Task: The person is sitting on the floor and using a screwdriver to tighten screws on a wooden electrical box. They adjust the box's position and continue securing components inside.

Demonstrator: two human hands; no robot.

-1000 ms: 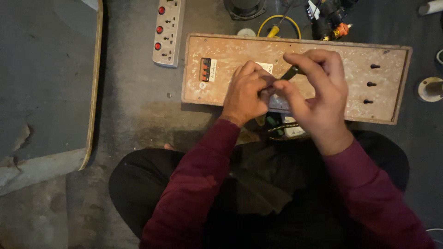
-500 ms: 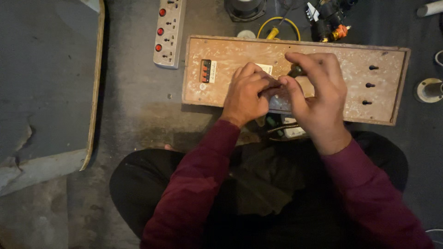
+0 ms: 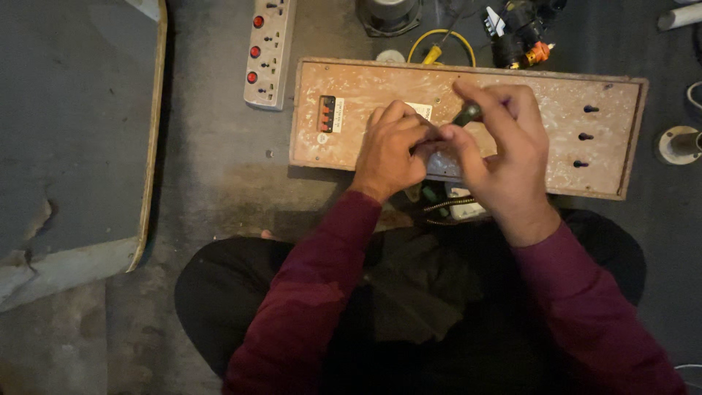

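Pinched between the thumb and fingers of the right hand (image 3: 504, 150) is a slim dark tool (image 3: 466, 114) (it looks like a small screwdriver handle, though the tip is hidden), its long axis slanting from upper right down toward lower left, into the fingers of the left hand (image 3: 389, 150). That left hand is curled shut around something small at the tool's lower end; what it grips cannot be made out. The two hands touch, and both rest over the middle of a long wooden board (image 3: 468, 124) lying on the concrete floor (image 3: 212, 168), close to the board's near edge. Near the board's left end sits a small switch block with red buttons (image 3: 327, 113); near its right end are three dark slots (image 3: 585, 136). Off the board's left corner lies a grey power strip (image 3: 268, 51), and beyond the far edge a loop of yellow wire (image 3: 441, 44).
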